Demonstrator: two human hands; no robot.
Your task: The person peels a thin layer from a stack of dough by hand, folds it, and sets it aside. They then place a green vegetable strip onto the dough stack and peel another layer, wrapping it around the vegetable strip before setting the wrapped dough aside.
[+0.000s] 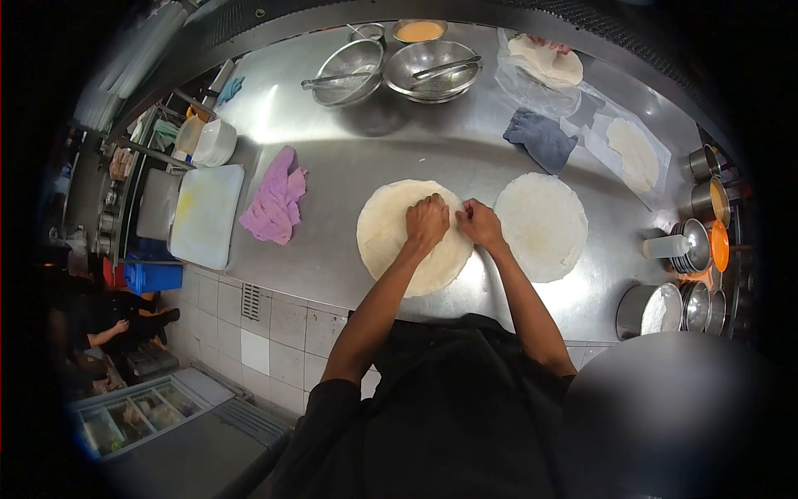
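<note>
A round, flat sheet of pale dough [386, 241] lies on the steel counter in front of me. My left hand [427, 223] rests over its upper right part with the fingers curled down; what they hold, if anything, is hidden. At the right edge of the sheet, my right hand [480, 224] has its fingers pinched together on the dough rim. Just right of that hand lies a second, whiter round sheet [542, 229], flat on the counter and touched by neither hand.
A purple cloth [276, 198] and a white cutting board [206, 216] lie left. Metal bowls [432, 71] with tongs stand at the back. A dark cloth [540, 140] is back right. Another person's hand [553, 44] touches more dough [544, 65]. Pots [648, 312] line the right edge.
</note>
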